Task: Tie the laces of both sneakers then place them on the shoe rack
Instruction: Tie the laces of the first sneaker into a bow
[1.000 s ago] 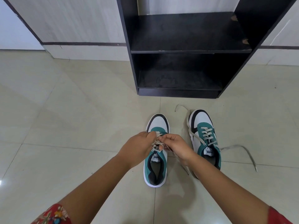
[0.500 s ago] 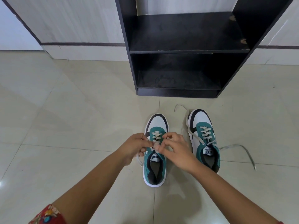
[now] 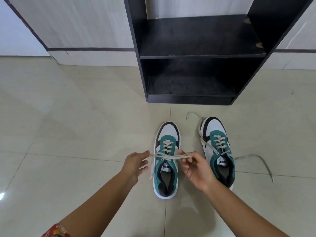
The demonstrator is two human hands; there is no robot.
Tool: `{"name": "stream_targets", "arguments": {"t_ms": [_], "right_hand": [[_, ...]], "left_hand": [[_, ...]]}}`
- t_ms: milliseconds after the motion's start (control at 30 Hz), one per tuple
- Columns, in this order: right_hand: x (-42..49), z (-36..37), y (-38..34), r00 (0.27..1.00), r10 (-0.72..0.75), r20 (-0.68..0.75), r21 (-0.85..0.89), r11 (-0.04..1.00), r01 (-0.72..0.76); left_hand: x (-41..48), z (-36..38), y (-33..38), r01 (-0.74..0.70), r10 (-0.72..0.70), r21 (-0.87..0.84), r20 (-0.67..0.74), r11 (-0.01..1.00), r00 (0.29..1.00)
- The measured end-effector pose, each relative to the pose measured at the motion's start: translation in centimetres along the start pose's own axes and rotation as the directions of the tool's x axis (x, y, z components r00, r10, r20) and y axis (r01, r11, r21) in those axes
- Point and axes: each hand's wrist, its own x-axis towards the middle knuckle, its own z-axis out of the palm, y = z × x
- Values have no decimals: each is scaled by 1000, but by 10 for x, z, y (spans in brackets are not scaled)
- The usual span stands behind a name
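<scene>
The left hand and right hand, together a moment ago, have drawn apart, each pinching a beige lace taut across the teal-and-white left sneaker on the tiled floor.

One head-worn wide-angle view looks forward and down, close above the floor.

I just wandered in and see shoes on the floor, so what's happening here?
A person is tying sneakers. The left hand and right hand each pinch one side of the lace of the left-side sneaker, pulling it taut sideways over the tongue. The other sneaker stands beside it on the tiled floor, its laces loose and trailing. The black shoe rack just beyond holds no shoes yet.
</scene>
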Motion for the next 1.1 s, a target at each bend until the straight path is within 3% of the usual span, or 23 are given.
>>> {"name": "stream_targets", "arguments": {"t_ms": [67, 167, 233, 400, 667, 733, 833, 900, 1000, 1100], "right_hand": [[1, -1, 3, 999, 3, 53, 172, 985, -12], [1, -2, 5, 998, 26, 55, 194, 980, -36], [2, -3, 3, 999, 28, 39, 139, 990, -33], [1, -1, -6, 999, 10, -32, -42, 999, -12], [2, -4, -9, 993, 21, -118, -115, 993, -34], [1, -6, -4, 987, -11, -161, -213, 977, -23], [-3, -8, -2, 993, -38, -113, -401, 916, -10], [-5, -7, -6, 996, -75, -52, -577, 816, 32], [-3, -9, 0, 994, -107, 2, -880, 472, 53], [1, -9, 13, 986, -168, -1, -979, 200, 33]], "left_hand": [[0, 0, -2, -48, 48, 7, -2, 999, 999], [1, 2, -5, -53, 56, -46, 53, 998, 997], [3, 1, -7, -39, 44, -72, 74, 997, 996], [7, -6, -5, -100, 99, -49, -30, 994, 995], [9, -4, -4, -128, 127, -12, -83, 992, 988], [4, 0, -4, -125, 124, -8, -96, 992, 988], [-10, 6, -12, -145, 150, 64, -82, 987, 985], [-25, 12, -25, -158, 159, 123, -2, 980, 987], [-36, 24, -44, -166, 144, 237, 108, 957, 984], [-29, 28, -45, -204, 164, 345, 140, 916, 976]]}}
